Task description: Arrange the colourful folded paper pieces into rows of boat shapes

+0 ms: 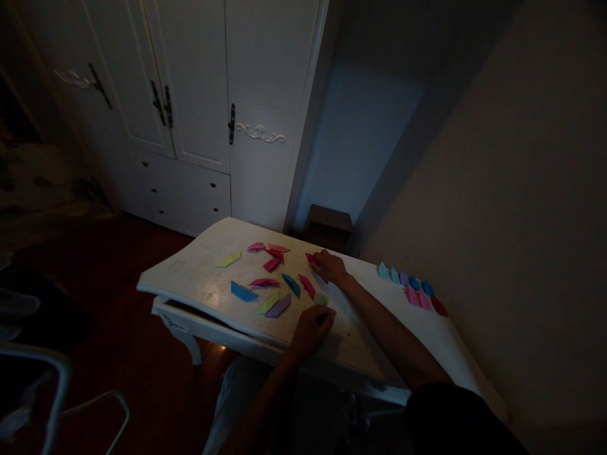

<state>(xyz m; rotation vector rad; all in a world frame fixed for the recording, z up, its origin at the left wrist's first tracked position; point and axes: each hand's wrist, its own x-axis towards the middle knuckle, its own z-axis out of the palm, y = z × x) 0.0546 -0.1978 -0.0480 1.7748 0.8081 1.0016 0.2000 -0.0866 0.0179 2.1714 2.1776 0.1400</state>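
My right hand (331, 266) reaches to the far side of the white table, its fingers closed on a red folded paper boat (312, 258); the fingers partly cover it. My left hand (310, 330) rests near the table's front edge with its fingers curled in, and I see nothing in them. Just beyond it lies a pale green paper piece (320, 299). Around the hands are flat folded paper boats: a red one (307, 287), a dark blue one (291, 285), a purple one (279, 306) and a lighter blue one (243, 292).
More folded pieces, pink (257, 247) and yellow-green (229, 259), are scattered to the left on the table (190, 265). Several paper boats (413, 282) stand in rows at the right. Beyond are a white wardrobe (265, 82), a brown box-like piece (331, 218) and a wall.
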